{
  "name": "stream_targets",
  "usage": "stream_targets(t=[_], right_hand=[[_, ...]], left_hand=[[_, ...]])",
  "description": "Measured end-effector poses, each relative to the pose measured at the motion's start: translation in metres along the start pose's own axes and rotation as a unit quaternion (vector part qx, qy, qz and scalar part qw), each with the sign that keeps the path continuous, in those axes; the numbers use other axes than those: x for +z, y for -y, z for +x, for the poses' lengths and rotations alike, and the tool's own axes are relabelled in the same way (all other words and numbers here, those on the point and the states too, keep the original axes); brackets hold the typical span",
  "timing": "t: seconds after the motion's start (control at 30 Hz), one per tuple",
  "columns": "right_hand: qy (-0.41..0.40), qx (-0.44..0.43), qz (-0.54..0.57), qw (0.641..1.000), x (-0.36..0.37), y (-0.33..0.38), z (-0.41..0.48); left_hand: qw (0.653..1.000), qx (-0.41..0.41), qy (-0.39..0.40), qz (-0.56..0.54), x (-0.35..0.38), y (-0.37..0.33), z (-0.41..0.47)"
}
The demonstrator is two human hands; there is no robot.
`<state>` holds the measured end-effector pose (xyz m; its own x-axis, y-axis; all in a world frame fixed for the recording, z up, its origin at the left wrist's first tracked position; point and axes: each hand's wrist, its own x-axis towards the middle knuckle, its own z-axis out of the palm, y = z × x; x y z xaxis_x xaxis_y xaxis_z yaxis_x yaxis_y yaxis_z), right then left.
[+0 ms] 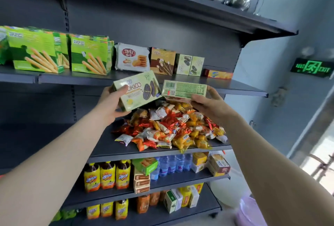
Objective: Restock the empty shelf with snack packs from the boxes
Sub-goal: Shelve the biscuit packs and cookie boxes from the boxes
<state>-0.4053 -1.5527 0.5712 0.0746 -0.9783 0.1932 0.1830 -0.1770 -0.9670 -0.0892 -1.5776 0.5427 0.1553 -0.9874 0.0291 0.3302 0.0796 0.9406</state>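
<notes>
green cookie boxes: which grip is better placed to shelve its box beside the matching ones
Probably right. The right grip holds the barcode-side box just below the two matching boxes on the shelf; the left grip holds the front-facing box further left, below the white cookie pack.

The dark grey shelf unit point(162, 27) has several boards. On the upper board point(235, 84), at 10 o'clock of the view, stand green stick-biscuit boxes point(36, 52). To 3 o'clock of them are a white cookie pack point(132, 57), a brown box point(162, 61), two pale green boxes point(189, 65) and a flat orange box point(218, 74). The board below point(126, 150) holds a heap of small snack packs point(171, 128). At 6 o'clock stand yellow drink bottles point(106, 175).
</notes>
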Motion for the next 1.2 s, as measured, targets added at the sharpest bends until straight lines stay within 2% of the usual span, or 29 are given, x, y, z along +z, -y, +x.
stream_targets(t=[0.13,0.37,0.5,0.73,0.93,1.2], right_hand=[[-0.015,-0.004,-0.05,0.999,-0.036,-0.002,0.023],[-0.098,-0.028,-0.104,0.989,-0.079,-0.005,0.096],[-0.147,-0.05,-0.197,0.968,-0.099,0.003,0.151],[-0.181,-0.006,-0.303,0.936,-0.134,0.015,0.253],[-0.187,0.02,-0.26,0.947,-0.161,-0.002,0.309],[-0.169,0.016,-0.215,0.962,-0.208,-0.008,0.351]], left_hand=[[1.0,-0.001,0.007,-0.007,0.041,0.004,0.022],[0.998,0.048,0.031,0.027,0.097,0.003,0.095],[0.993,0.088,0.044,0.062,0.127,0.0,0.155],[0.988,0.104,0.046,0.106,0.169,0.001,0.257],[0.986,0.103,0.021,0.13,0.186,0.019,0.311],[0.979,0.112,0.032,0.165,0.232,0.034,0.329]])
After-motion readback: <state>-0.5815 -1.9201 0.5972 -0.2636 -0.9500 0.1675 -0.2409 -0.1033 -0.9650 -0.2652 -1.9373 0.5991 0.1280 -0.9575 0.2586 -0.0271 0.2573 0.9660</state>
